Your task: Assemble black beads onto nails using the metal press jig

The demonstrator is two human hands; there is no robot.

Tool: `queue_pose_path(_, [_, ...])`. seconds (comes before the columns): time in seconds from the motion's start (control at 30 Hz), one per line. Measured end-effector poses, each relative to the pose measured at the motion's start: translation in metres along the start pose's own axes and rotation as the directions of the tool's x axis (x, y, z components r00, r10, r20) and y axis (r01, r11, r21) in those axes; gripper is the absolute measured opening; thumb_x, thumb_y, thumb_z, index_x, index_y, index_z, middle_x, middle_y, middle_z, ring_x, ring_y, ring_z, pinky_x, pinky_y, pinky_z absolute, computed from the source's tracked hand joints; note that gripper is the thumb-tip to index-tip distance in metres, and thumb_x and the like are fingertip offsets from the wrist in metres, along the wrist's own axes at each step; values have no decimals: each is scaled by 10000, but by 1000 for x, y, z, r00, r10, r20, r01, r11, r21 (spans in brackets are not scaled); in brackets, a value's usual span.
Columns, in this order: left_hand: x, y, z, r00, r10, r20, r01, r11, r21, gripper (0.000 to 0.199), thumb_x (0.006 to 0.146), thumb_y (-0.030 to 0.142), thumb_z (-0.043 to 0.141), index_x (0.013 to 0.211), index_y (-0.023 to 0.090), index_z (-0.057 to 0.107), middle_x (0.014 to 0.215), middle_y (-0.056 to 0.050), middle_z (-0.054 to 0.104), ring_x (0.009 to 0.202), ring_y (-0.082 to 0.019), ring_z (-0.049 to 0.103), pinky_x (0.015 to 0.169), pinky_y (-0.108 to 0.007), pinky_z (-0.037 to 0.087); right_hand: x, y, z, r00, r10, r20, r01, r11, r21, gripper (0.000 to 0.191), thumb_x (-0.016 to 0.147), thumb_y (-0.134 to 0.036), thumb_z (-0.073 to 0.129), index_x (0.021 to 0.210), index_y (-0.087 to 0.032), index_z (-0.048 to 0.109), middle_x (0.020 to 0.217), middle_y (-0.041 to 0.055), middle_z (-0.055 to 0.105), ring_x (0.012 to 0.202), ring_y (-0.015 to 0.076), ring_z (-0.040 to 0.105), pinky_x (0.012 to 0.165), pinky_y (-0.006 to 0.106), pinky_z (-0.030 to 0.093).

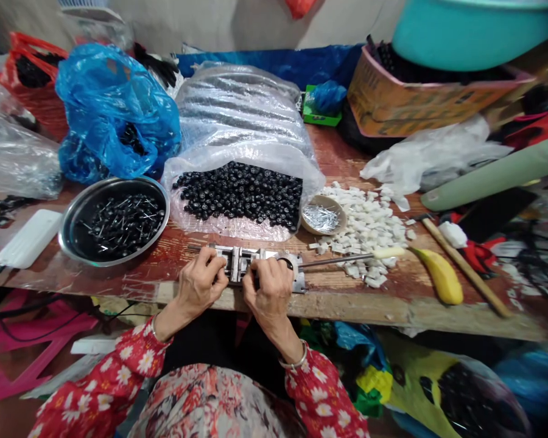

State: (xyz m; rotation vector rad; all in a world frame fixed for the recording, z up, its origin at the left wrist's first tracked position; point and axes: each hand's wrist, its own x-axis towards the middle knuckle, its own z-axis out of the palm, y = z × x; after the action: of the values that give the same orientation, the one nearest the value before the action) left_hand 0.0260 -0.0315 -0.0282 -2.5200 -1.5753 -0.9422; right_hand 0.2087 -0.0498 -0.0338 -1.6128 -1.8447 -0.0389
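Note:
My left hand (200, 281) and my right hand (268, 291) both grip a steel jig (256, 264) at the table's front edge, and my fingers hide part of it. A thin metal rod (335, 262) runs right from the jig toward a pile of white cubes (365, 231). Just beyond my hands, a clear plastic bag (242, 225) holds many black beads (240, 193). A small wooden bowl of metal pins (324, 218) stands near the bag. To the left, a steel basin (114, 222) holds black beads on pins.
The scarred wooden table (383, 286) holds a banana (442, 277), a wooden-handled tool (466, 264) and a white pad (30, 238). Blue (114, 109) and clear plastic bags crowd the back, beside a cardboard box (420, 97) and a teal basin (470, 30).

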Motion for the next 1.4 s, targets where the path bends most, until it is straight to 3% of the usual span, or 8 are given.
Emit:
queue_pose_path(0.23, [19,-18,-27,980,31,197,44,930,-364,45,970,220,619,991,200,653,962,-30,637,844,-150,633,766,-259,493,5,11,-20,987,-54,150,20,976,218,96,1025,-264,609,938,-224,622,893,48,668,877,247,565,805,377,380])
queue_pose_path(0.37, [47,-30,-36,983,-65,174,135,894,-427,73,967,264,657,998,200,675,921,-12,684,833,-149,641,769,-265,485,29,27,-34,981,-88,174,22,936,351,126,1052,-291,586,960,-228,644,915,41,711,878,226,633,809,345,421])
queue_pose_path(0.53, [91,-36,-9,992,-94,80,114,947,-300,62,942,202,624,935,192,685,904,-18,706,821,-163,645,760,-286,476,86,57,-20,979,-2,202,-38,980,195,84,1014,-264,623,965,-222,677,940,45,711,829,208,643,748,313,429])
queue_pose_path(0.67, [121,-37,22,979,-98,180,117,989,-96,95,943,253,660,1011,199,697,996,-46,709,884,-204,668,748,-309,470,122,69,5,938,17,347,4,998,-60,87,997,-270,641,1041,-231,705,1021,59,727,926,223,661,753,313,412])
queue_pose_path(0.83, [141,-40,45,949,-123,289,97,990,104,168,957,281,659,1107,214,693,1119,-69,700,898,-226,680,685,-318,430,135,66,22,893,19,449,75,979,-189,148,985,-292,658,1119,-248,703,1101,69,735,975,232,665,720,313,389])
queue_pose_path(1.07, [134,-53,45,980,-20,198,33,997,-65,48,902,225,645,933,189,654,934,-34,683,771,-172,612,685,-294,418,122,72,17,940,3,342,-4,1000,2,107,980,-238,579,986,-226,684,980,55,717,911,214,651,768,302,417])
queue_pose_path(1.23, [109,-49,19,992,-42,122,82,935,-346,49,888,233,643,908,189,650,836,11,676,677,-123,556,643,-249,419,98,70,-7,964,-30,263,-63,938,341,110,979,-229,534,936,-231,635,870,19,695,783,190,621,736,299,440])
queue_pose_path(1.4, [64,-38,-11,989,-20,143,81,894,-440,68,934,232,661,965,192,707,847,-5,724,701,-130,631,679,-258,482,67,48,-31,966,-125,227,19,909,416,117,1013,-239,567,925,-233,645,905,42,715,840,211,618,782,333,466])
